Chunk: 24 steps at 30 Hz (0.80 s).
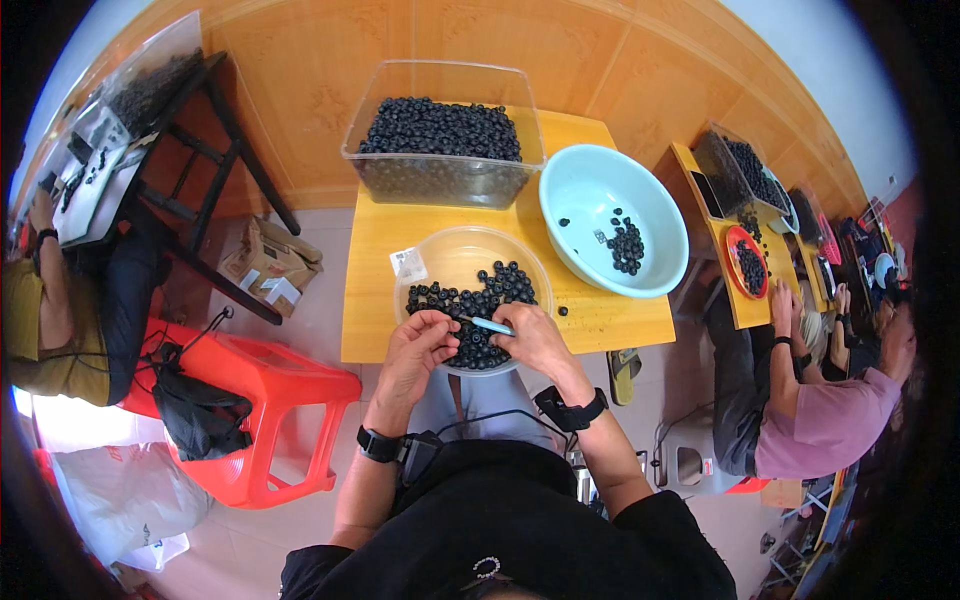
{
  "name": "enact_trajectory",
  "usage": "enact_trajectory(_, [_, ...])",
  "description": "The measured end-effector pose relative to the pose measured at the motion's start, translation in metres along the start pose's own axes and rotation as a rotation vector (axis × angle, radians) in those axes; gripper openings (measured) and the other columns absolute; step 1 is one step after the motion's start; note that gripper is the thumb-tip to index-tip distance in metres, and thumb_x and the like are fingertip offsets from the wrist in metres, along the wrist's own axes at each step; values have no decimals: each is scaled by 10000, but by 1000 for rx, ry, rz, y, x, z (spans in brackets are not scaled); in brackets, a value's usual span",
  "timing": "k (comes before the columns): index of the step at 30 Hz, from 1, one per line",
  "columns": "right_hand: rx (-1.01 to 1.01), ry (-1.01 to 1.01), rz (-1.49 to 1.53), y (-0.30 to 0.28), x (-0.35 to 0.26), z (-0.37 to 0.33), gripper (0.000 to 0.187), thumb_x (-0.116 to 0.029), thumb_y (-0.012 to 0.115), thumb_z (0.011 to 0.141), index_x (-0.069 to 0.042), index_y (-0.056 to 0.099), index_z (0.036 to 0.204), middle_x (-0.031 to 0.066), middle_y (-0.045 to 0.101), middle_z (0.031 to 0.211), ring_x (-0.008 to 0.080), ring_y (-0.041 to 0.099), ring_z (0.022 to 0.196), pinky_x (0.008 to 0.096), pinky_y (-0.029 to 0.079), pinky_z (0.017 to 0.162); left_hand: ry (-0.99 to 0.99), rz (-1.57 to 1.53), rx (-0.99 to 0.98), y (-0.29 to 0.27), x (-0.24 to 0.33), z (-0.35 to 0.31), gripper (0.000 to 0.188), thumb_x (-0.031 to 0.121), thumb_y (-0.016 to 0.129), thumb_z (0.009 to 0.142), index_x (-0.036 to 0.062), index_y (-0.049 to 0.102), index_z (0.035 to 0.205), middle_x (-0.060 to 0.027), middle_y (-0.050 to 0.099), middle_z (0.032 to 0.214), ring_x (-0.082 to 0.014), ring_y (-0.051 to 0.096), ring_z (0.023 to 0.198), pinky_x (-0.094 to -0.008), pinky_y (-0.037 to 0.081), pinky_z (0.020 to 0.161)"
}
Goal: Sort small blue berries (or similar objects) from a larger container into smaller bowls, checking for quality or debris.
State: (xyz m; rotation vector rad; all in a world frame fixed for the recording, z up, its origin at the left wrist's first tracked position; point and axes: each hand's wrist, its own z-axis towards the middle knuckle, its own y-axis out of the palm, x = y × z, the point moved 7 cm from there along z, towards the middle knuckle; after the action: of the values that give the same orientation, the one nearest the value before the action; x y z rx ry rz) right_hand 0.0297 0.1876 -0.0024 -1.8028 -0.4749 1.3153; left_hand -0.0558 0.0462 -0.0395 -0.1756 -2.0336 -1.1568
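Over a round clear plastic tub (pixel 420 262), my left hand (pixel 418 345) is closed in a pinch. What sits between its fingertips is too small to make out. My right hand (pixel 535 340) grips a slim tool with a light blue handle (pixel 490 325), its narrow tip pointing left at the pinching fingers. Beneath both hands, small round black pieces (pixel 508 282) lie in the tub, several showing a hole in the middle. A pale label (pixel 408 264) is stuck on the tub's left rim. The tub rests at the near edge of the yellow table (pixel 372 290).
A large clear bin (pixel 440 185) heaped with black pieces stands behind the tub. To its right, a light blue basin (pixel 665 255) holds a small pile. One loose piece (pixel 563 311) lies on the table. A red stool (pixel 270 370) stands left; other people work on both sides.
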Motion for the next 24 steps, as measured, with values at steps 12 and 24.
enact_trajectory(12, [96, -89, 611, -26, -35, -20, 190, -73, 759, 683, -11, 659, 832, -12, 554, 711, 59, 497, 641, 219, 390, 550, -131, 21, -179, 35, -16, -2, 164, 85, 588, 872, 48, 578, 1031, -57, 621, 976, -136, 623, 846, -275, 540, 764])
enact_trajectory(24, [368, -142, 526, -52, -28, -39, 193, -105, 641, 789, 23, 638, 935, 96, 577, 732, 192, 578, 667, 290, 432, 588, -243, -302, -269, 32, -26, 3, 196, 77, 561, 891, 36, 582, 1082, -60, 639, 892, -131, 633, 812, -247, 537, 751])
